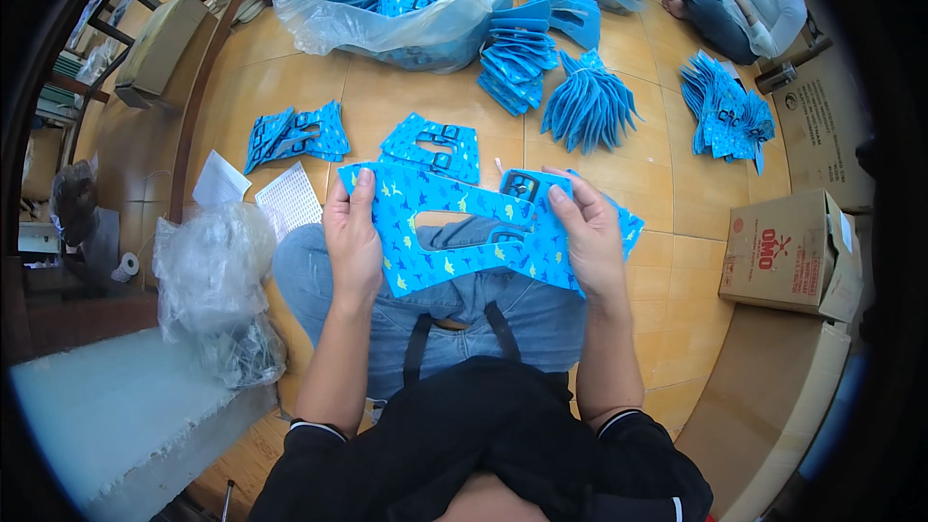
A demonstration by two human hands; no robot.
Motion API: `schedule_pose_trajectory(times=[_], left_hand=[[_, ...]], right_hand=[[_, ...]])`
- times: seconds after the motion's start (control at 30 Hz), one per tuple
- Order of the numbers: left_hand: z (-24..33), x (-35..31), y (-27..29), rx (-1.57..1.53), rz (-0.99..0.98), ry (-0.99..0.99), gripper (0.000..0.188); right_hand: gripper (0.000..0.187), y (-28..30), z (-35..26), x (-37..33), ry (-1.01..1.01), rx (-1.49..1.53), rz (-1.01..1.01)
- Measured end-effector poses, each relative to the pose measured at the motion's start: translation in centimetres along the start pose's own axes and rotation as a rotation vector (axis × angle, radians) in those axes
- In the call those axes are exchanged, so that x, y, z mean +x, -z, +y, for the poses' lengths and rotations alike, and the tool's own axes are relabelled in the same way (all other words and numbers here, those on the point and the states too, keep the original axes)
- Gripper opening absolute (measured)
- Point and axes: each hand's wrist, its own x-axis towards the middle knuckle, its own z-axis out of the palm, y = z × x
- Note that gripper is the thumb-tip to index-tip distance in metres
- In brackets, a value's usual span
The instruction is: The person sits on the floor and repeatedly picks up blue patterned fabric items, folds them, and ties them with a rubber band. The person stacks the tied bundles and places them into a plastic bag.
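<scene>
Above my lap I hold up a flat blue panel (398,256) printed with small yellow and dark blue shapes, with a long cutout in its middle. My left hand (354,237) pinches its left edge, thumb on the front. On the other side my right hand (592,237) grips the right part, where layers overlap. Black plastic buckles (521,188) show at that end of the cutout. Just beyond lie similar blue panels with buckles (452,140). A further small pile of buckled panels (324,130) rests farther left on the tiled floor.
Fanned stacks of blue panels (588,101) and a clear plastic bag (425,43) full of them lie ahead. Cardboard boxes (778,251) stand at the right. Crumpled clear plastic (208,266) and a foam block (106,416) are at the left. Another person (773,10) sits at the far right.
</scene>
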Motion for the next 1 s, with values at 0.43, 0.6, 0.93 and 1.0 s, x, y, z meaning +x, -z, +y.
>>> schedule_pose_trajectory(times=[0.43, 0.6, 0.93, 1.0], left_hand=[[0.0, 0.9, 2.0, -0.057, 0.126, 0.008, 0.014], [-0.1, 0.5, 2.6, -0.169, 0.182, 0.021, 0.012], [1.4, 0.1, 2.3, 0.143, -0.028, 0.066, 0.011], [1.3, -0.1, 1.7, 0.155, -0.038, 0.064, 0.011]], right_hand=[[0.035, -1.6, -0.1, -0.1, -0.026, 0.024, -0.075], [0.037, -1.7, -0.1, 0.1, -0.096, 0.08, -0.044], [0.043, -0.7, -0.2, 0.0, -0.087, -0.065, -0.193], [0.042, -0.8, 0.1, -0.1, -0.041, -0.088, -0.223]])
